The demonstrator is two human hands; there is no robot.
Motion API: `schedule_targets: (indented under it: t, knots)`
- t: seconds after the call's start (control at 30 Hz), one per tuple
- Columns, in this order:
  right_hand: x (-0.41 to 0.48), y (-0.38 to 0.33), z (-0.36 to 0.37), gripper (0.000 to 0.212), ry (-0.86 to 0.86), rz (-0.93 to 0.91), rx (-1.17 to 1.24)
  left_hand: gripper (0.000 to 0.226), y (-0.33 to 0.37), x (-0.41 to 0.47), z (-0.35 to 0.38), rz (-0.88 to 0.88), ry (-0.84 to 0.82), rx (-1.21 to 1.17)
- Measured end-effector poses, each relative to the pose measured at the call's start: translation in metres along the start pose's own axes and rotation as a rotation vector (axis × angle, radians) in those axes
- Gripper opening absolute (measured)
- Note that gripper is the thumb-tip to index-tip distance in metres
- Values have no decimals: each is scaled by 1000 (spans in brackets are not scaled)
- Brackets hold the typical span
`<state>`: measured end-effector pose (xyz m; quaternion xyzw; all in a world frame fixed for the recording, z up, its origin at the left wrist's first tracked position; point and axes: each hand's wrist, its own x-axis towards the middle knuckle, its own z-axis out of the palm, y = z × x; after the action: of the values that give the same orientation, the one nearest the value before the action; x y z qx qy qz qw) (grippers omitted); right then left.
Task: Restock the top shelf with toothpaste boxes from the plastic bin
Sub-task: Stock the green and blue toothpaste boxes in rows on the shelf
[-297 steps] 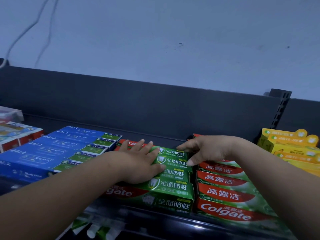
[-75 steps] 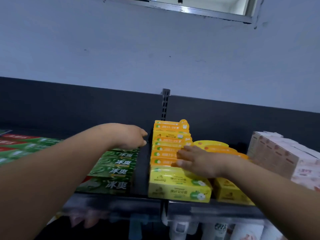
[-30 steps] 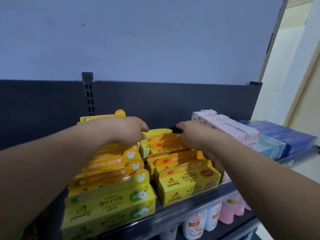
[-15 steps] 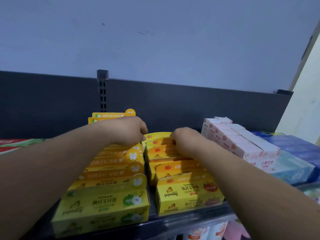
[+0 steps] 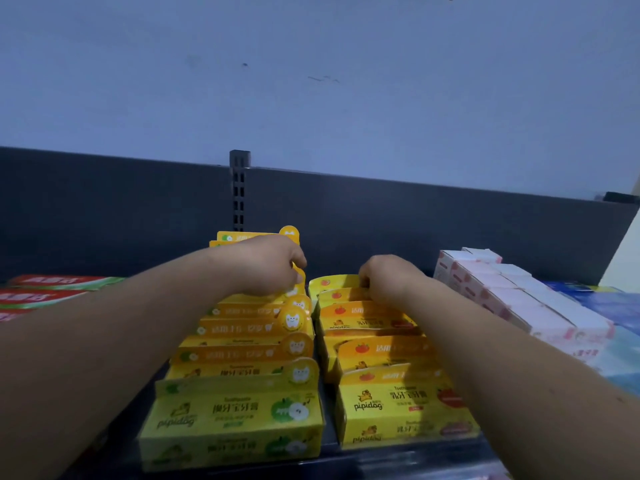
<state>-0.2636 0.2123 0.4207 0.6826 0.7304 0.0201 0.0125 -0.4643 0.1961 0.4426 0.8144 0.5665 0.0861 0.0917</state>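
Yellow toothpaste boxes (image 5: 235,414) stand in two rows from the top shelf's (image 5: 398,457) front edge towards its back panel (image 5: 415,216). The left hand (image 5: 266,263) curls its fingers over a box far back in the left row (image 5: 242,355). The right hand (image 5: 388,277) grips a box top far back in the right row (image 5: 381,355). Pink boxes (image 5: 519,299) sit just beside it.

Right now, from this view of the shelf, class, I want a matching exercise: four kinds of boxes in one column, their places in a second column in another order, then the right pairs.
Column one
1. green-apple boxes
2. red-fruit boxes
3. pink-and-white boxes
4. red-and-green boxes

Column two
A. far left of the view
B. right-hand yellow row
C. right of both yellow rows
D. left-hand yellow row

Pairs: 1-D, 2-B, 3-C, 4-A
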Motion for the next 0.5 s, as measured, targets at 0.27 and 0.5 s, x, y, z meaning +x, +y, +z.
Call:
schedule_targets:
  t: [0.27, 0.5]
  knots:
    - [4, -11, -2, 24, -41, -31, -29, 40, -2, -3, 1, -16, -17, 17]
    - [-40, -2, -30, 23, 66, -119, 77, 37, 19, -13, 4, 59, -20, 9]
